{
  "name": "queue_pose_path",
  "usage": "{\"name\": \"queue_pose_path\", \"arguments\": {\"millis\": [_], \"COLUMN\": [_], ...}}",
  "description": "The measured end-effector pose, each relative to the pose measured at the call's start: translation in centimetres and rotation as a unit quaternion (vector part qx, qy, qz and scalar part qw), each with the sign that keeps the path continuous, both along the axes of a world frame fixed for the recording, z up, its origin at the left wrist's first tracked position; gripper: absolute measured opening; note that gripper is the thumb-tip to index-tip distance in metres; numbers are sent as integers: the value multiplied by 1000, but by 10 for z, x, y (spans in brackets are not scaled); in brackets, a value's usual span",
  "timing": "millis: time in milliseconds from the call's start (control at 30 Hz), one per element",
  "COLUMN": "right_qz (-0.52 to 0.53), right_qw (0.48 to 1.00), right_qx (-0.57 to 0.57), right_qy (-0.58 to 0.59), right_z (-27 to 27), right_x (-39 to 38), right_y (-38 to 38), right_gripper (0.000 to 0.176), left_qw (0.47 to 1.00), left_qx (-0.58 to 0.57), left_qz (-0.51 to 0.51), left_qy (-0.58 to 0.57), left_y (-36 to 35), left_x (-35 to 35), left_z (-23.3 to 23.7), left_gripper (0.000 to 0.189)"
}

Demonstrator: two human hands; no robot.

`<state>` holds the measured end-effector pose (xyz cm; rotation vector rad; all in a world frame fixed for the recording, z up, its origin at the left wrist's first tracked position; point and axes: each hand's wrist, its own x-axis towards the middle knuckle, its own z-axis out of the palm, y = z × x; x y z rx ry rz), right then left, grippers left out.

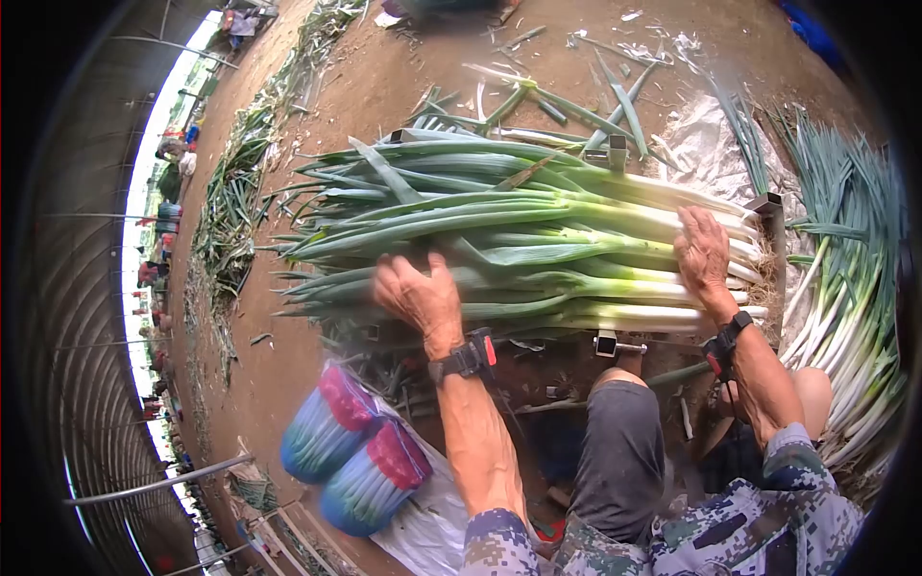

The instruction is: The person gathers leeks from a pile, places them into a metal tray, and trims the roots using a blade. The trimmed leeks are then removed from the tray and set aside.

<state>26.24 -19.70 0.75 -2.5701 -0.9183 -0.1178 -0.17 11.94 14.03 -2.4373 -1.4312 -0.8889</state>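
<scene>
A wide layer of green onions (538, 230) lies across a low metal frame (617, 154), green leaves to the left and white stems with roots to the right. My left hand (415, 293) rests at the near side of the leaves, its fingers spread and slightly bent. Over the white stems is my right hand (703, 252), fingers apart and laid on top of them. Neither hand is closed round a stem. Each wrist carries a black band with a red part.
Two netted bundles (370, 499) stand at the lower left beside white sheeting (432, 509). More green onions (850, 288) are piled at the right. Leaf scraps (235, 202) litter the dirt floor, and a metal bar (158, 485) crosses the lower left.
</scene>
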Motion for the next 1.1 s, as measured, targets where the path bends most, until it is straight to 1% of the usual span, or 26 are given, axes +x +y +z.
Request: {"name": "queue_pose_path", "arguments": {"millis": [67,100,167,267,367,400,433,500,567,600,667,733,833,867,967,1000,1033,1067,1100], "right_qz": [4,6,7,6,-2,-1,2,4,5,6,9,5,-1,-4,-2,-1,-1,-2,-3], "right_qw": [1000,1000,1000,1000,1000,1000,1000,1000,1000,1000,1000,1000,1000,1000,1000,1000,1000,1000,1000], "right_qx": [0,-2,3,0,-3,-1,1,4,1,3,9,9,5,3,4,1,-2,-4,-4], "right_qy": [1,-5,-14,-15,0,4,8,9,8,1,-12,2,17,21,12,15,17,19,18], "right_z": [-5,-4,-3,-3,-5,-4,-3,-1,-6,-5,-3,-4,-1,0,-1,-1,-1,0,0], "right_x": [5,5,4,3,4,4,3,5,6,5,3,4,3,4,3,2,2,4,5], "right_y": [-3,-6,-3,-3,-4,-4,-4,-2,-4,-4,-3,-3,-2,-1,-1,-1,-1,-1,-1], "right_gripper": [54,55,57,57,55,55,55,55,55,56,60,55,53,53,52,52,52,52,52], "left_qw": [1000,1000,1000,999,974,948,940,972,994,999,992,983,955,954,970,961,933,865,768], "left_qx": [-19,-23,10,-48,-160,-251,-235,-109,-59,-33,-101,-146,-223,-230,-203,-203,-213,-235,-251], "left_qz": [1,5,-9,3,-119,-127,-139,-112,-65,-39,-74,-112,-152,-147,-119,-115,-117,-105,-90], "left_qy": [15,12,4,-13,-104,-147,-204,-177,-69,-12,-12,-12,-126,-121,-55,-146,-266,-432,-583], "left_y": [11,15,23,19,6,1,-3,1,8,11,20,29,32,30,16,14,11,14,18], "left_x": [4,9,19,29,36,41,45,42,33,29,27,24,27,25,29,31,33,37,40], "left_z": [-4,-4,-5,8,29,29,25,7,-4,-2,3,7,7,7,23,22,22,23,23], "left_gripper": [44,40,35,26,14,13,15,23,30,34,41,48,43,39,33,26,17,14,15]}}
